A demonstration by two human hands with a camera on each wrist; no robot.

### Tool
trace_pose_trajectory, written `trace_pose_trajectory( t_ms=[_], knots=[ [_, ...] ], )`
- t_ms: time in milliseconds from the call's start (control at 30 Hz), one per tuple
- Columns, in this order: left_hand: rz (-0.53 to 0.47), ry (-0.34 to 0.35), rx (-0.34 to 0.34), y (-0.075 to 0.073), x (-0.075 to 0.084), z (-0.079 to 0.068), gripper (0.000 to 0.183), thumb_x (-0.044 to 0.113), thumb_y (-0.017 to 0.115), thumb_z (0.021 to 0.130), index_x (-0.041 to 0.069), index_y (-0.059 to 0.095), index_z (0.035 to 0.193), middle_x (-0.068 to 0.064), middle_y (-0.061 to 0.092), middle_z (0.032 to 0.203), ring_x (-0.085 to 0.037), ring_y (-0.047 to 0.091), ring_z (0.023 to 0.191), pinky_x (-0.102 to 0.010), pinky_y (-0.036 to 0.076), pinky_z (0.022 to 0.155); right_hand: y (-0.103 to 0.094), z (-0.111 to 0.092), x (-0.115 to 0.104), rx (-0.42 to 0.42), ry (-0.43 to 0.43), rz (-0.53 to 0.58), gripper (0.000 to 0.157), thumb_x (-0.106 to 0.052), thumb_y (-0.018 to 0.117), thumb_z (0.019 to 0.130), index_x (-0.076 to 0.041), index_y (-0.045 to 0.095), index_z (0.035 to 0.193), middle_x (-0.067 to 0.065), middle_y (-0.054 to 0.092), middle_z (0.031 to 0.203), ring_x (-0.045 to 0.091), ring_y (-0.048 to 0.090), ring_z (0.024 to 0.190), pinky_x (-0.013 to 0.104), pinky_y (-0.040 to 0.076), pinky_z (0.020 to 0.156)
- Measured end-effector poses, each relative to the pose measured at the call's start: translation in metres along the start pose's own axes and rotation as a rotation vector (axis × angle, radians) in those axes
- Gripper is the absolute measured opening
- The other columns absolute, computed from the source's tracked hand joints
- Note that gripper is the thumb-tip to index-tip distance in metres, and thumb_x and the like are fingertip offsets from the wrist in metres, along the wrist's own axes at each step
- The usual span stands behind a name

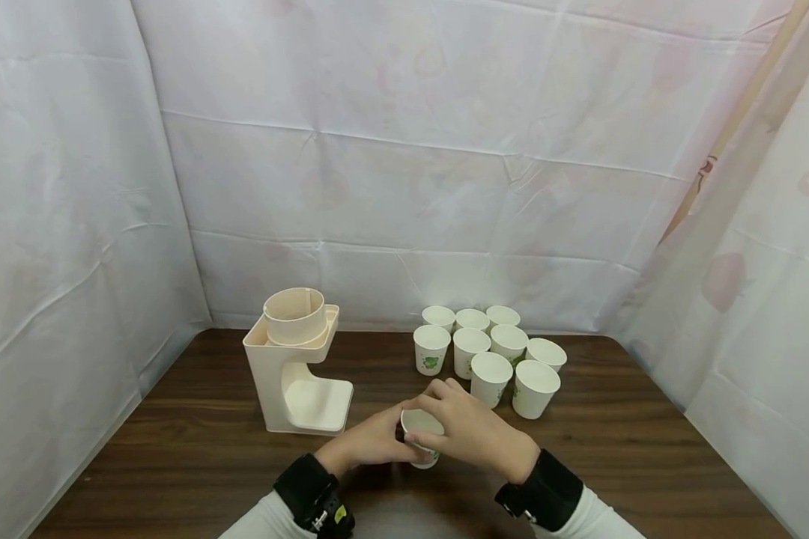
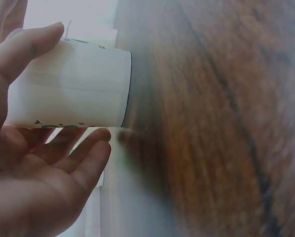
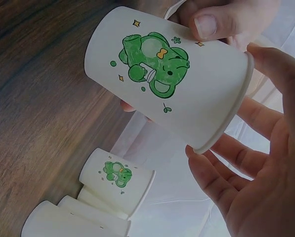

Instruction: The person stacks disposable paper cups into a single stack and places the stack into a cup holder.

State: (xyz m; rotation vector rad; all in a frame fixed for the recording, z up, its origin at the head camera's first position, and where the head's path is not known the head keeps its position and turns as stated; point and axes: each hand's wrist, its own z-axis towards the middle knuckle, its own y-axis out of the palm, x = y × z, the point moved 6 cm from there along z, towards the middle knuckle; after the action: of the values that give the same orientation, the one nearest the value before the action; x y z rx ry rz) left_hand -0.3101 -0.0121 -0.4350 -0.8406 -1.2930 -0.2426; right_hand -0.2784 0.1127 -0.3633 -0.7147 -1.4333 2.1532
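A white paper cup (image 1: 423,442) with a printed green bear stands near the front of the table, between both hands. My left hand (image 1: 375,438) grips it around the side. In the left wrist view its thumb lies along one side of the cup (image 2: 73,81) and the fingers along the other. From the right, my right hand (image 1: 475,427) holds the cup at its rim, thumb and fingertips on opposite sides. The right wrist view shows the printed bear (image 3: 159,64) and the fingers (image 3: 206,173) spread around the mouth.
Several white paper cups (image 1: 472,348) stand grouped upright at the back right. To the left is a cream plastic stand (image 1: 270,382) with a round tube (image 1: 295,314) on top and a low platform (image 1: 318,403). White curtains (image 1: 404,165) enclose the dark wooden table (image 1: 195,464).
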Motion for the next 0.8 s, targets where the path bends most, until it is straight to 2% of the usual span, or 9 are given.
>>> trace_pose_trajectory(
  t_ms=[200,333,600,800],
  knots=[
    [-0.064,0.036,-0.008,0.0032,0.0023,0.0005,0.058,0.021,0.082,0.083,0.019,0.053,0.133,0.006,0.064,0.115,-0.014,0.061,0.105,-0.031,0.049,0.089,-0.0009,0.0002,-0.0009,-0.006,-0.004,0.005,0.035,-0.042,0.067,0.097,-0.016,0.070,0.120,-0.002,0.056,0.103,0.013,0.048,0.098,0.028,0.047,0.079],
    [-0.091,0.033,-0.010,0.0038,0.0013,0.0005,0.058,0.019,0.082,0.083,0.018,0.053,0.134,0.005,0.064,0.116,-0.015,0.061,0.105,-0.032,0.049,0.089,-0.0004,0.0004,-0.0004,-0.007,-0.004,0.001,0.035,-0.042,0.066,0.097,-0.017,0.069,0.121,-0.003,0.056,0.104,0.013,0.048,0.099,0.028,0.047,0.080],
    [-0.100,0.009,-0.009,0.0037,0.0003,0.0000,0.058,0.021,0.081,0.085,0.019,0.052,0.136,0.004,0.064,0.117,-0.015,0.061,0.106,-0.034,0.049,0.090,-0.0004,0.0002,0.0010,-0.013,-0.003,0.009,0.035,-0.043,0.065,0.098,-0.017,0.069,0.121,-0.004,0.056,0.106,0.013,0.049,0.099,0.029,0.047,0.081],
    [-0.074,0.010,0.000,0.0037,0.0005,0.0000,0.061,0.023,0.081,0.086,0.019,0.050,0.138,0.004,0.062,0.121,-0.014,0.060,0.107,-0.033,0.048,0.090,-0.0016,-0.0008,0.0041,0.000,-0.015,-0.003,0.039,-0.040,0.061,0.101,-0.014,0.065,0.129,-0.001,0.059,0.110,0.015,0.052,0.103,0.032,0.049,0.085]
  ],
)
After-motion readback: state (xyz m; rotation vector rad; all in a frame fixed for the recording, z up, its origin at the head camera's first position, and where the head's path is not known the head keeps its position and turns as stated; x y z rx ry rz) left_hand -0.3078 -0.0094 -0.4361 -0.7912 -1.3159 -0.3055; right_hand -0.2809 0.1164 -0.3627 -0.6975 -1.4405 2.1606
